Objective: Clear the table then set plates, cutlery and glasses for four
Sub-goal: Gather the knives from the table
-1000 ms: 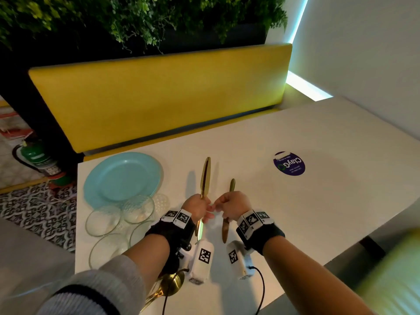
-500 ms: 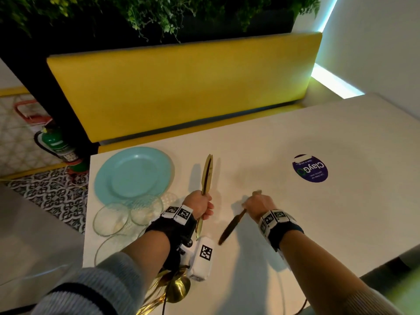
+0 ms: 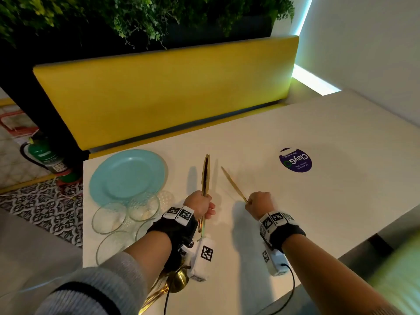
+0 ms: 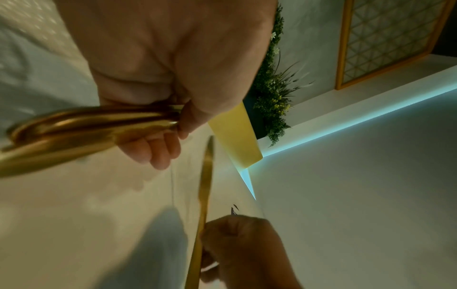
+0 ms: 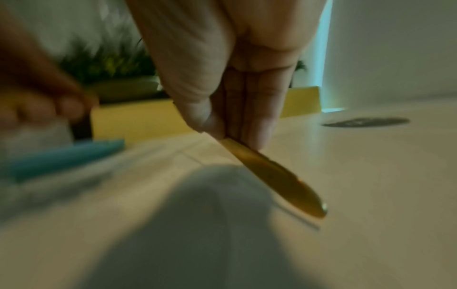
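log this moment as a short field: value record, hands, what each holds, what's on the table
left hand: grips a bundle of gold cutlery, upright
right hand: pinches a single gold knife by one end, blade angled toward the table
table: white, with a teal plate, clear glasses beside it, and a purple sticker
behind table: yellow bench

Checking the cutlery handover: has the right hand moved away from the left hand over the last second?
Yes. The right hand, pinching one gold knife, has moved right, away from the left hand and towards the purple sticker.
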A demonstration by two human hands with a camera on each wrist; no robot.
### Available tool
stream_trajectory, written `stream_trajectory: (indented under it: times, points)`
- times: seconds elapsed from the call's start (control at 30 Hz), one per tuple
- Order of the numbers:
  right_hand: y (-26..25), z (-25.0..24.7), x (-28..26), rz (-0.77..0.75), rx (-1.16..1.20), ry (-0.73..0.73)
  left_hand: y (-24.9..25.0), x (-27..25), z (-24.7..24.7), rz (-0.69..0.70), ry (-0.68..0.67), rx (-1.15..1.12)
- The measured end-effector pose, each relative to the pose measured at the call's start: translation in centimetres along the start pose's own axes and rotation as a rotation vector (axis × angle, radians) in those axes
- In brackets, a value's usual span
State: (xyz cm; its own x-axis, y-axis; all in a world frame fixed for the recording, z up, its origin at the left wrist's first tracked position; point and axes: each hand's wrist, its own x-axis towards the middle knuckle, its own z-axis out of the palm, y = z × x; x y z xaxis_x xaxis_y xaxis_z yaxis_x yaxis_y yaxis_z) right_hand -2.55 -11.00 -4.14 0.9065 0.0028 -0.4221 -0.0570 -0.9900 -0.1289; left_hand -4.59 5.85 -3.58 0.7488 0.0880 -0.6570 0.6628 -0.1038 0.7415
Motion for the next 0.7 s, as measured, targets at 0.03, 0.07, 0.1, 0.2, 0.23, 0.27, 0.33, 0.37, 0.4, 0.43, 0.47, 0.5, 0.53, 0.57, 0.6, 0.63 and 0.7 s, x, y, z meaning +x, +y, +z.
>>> stream_trajectory:
  times: [0.03, 0.07, 0.1, 0.2, 0.23, 0.27, 0.33, 0.37, 0.4, 0.43, 0.47, 0.5, 0.53, 0.57, 0.6, 0.63, 0.7]
  points:
    - [-0.3, -0.2, -0.5, 0.025, 0.14, 0.01, -0.2, -0.3, 0.1, 0.006, -0.001, 0.009]
    - [-0.6, -0.3, -1.1, 0.041, 0.297, 0.005, -0.4, -0.8, 0.2, 0.009, -0.004, 0.018]
    - [-1.0, -0.1, -1.7, 0.061, 0.483, -0.012, -0.6, -1.3, 0.3, 0.013, -0.01, 0.026]
    - [-2.4, 0.5, -4.0, 0.136, 0.929, -0.097, -1.2, -3.2, 0.7, 0.027, -0.081, 0.078]
    - [-2.8, 0.8, -4.8, 0.129, 0.965, -0.12, -1.5, -3.9, 0.8, 0.04, -0.105, 0.104]
    - [-3.0, 1.1, -5.6, 0.114, 0.979, -0.139, -1.9, -4.3, 1.0, 0.08, -0.107, 0.184]
    - [-3.3, 1.9, -7.3, 0.093, 1.019, -0.146, -3.1, -5.1, 1.3, 0.148, -0.061, 0.383]
    - [-3.3, 2.4, -8.1, 0.086, 1.031, -0.141, -3.8, -5.6, 1.3, 0.166, -0.042, 0.419]
    - [-3.3, 2.8, -9.0, 0.076, 1.025, -0.143, -4.6, -6.0, 1.4, 0.175, -0.045, 0.433]
    - [-3.2, 3.4, -9.8, 0.06, 1.01, -0.149, -5.4, -6.4, 1.3, 0.177, -0.049, 0.454]
    - [-3.1, 4.0, -10.6, 0.041, 0.982, -0.161, -6.2, -6.9, 1.4, 0.17, -0.052, 0.464]
    - [-2.9, 4.6, -11.3, 0.021, 0.957, -0.18, -7.0, -7.2, 1.4, 0.163, -0.063, 0.456]
    - [-2.7, 5.1, -12.1, 0.001, 0.919, -0.203, -7.8, -7.8, 1.3, 0.163, -0.079, 0.446]
    - [-2.6, 5.5, -13.0, -0.022, 0.882, -0.223, -8.4, -8.5, 1.3, 0.152, -0.101, 0.437]
    - [-2.4, 5.9, -13.8, -0.039, 0.831, -0.236, -9.0, -9.4, 1.2, 0.137, -0.121, 0.445]
    - [-2.2, 6.2, -14.5, -0.051, 0.769, -0.238, -9.6, -10.4, 1.2, 0.13, -0.136, 0.473]
    - [-1.5, 6.4, -15.6, -0.05, 0.627, -0.226, -11.0, -11.7, 1.0, 0.123, -0.143, 0.546]
